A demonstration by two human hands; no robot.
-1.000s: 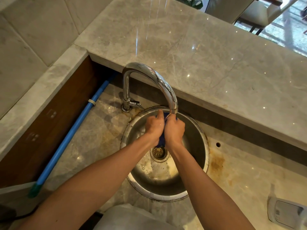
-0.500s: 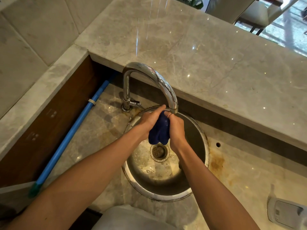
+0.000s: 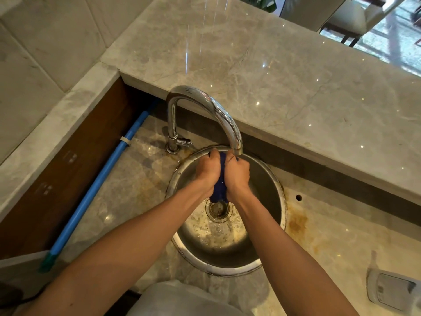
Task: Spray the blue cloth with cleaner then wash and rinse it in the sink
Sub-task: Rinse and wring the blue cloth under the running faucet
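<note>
under the faucet [image 3: 205, 106], both hands' grip squeezes the blue cloth [image 3: 219, 185] between them.

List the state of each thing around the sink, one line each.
Cloth: bunched, squeezed between both hands over the drain.
Left hand: closed on the cloth.
Right hand: closed on the cloth.
Tap: spout over the hands; flow cannot be told.
Sink: wet, no standing water.
Drain: unplugged.
Blue pole: lying along the wall.
</note>
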